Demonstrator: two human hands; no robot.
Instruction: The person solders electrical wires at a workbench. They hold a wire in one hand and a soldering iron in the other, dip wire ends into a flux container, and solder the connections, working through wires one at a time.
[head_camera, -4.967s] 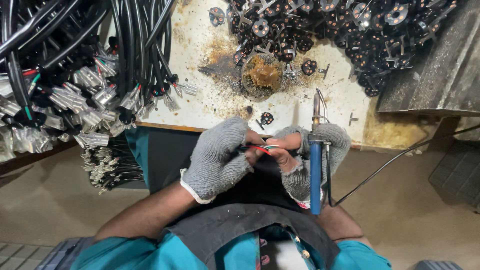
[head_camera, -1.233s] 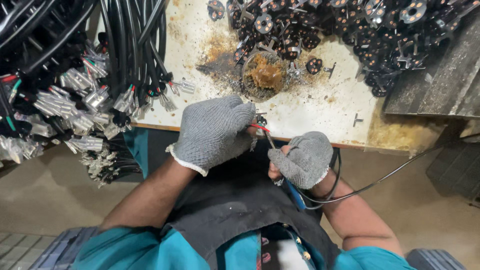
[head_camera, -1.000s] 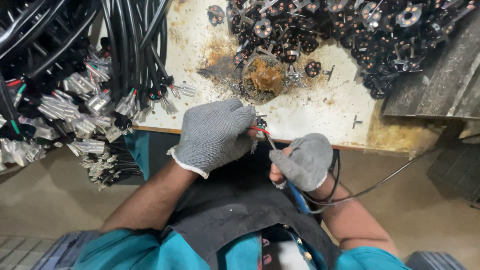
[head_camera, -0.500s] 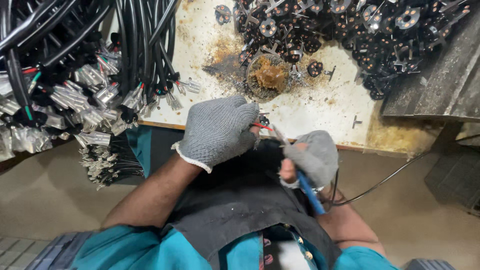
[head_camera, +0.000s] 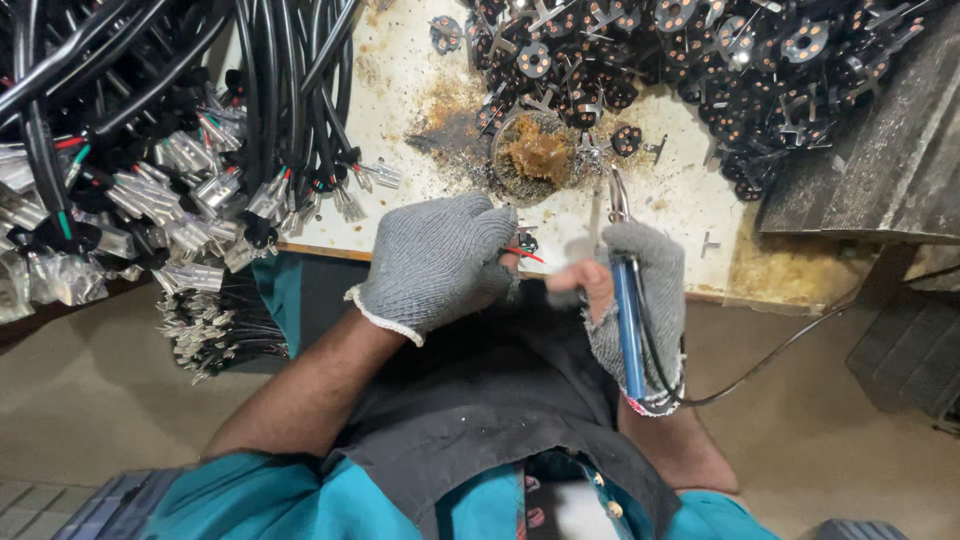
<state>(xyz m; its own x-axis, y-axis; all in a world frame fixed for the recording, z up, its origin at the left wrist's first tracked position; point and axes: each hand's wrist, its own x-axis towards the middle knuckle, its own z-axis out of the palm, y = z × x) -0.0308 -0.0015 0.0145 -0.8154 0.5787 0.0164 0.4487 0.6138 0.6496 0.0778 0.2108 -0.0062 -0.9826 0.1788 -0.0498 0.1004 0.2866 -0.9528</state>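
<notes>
Gloved hands at frame centre, soldering a small wired part.

The left hand (head_camera: 440, 260) pinches a tiny black part (head_camera: 526, 243) with thin red wire: light, fiddly, best held by its body. The right hand (head_camera: 640, 300) is clenched around a blue soldering iron (head_camera: 628, 325), rigid, safely held only by its handle.

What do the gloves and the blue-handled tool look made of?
Both gloves, on the left hand and right hand, look like grey knitted fabric: visible mesh weave, white cuff edge. The soldering iron seems to have a glossy blue plastic handle and a bare metal tip.
</notes>
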